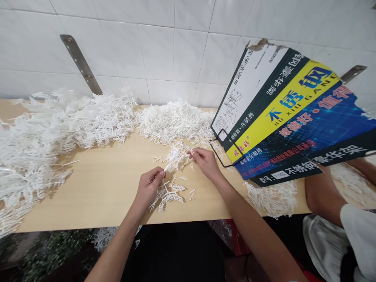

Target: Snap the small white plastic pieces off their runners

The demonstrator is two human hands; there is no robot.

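Observation:
Over the middle of the table, my left hand (151, 182) is closed in a pinch on the end of a thin white branched plastic sprig (167, 167). To its right, my right hand (206, 161) is closed too, its thumb and fingertips at a tuft of white plastic pieces (177, 156); whether they grip the same sprig I cannot tell. Beneath and beside my left hand lie several white leaf-shaped sprigs (172, 196). Short white plastic sticks (192, 194) are scattered around both hands.
Large heaps of white plastic sprigs (96, 117) and white sticks (179, 121) line the tiled wall. A printed cardboard sheet (282, 117) leans in a black wire stand (225, 165) on the right. Behind it another person's arm (323, 192) rests near more white pieces (274, 197). Metal brackets (82, 64) are on the wall.

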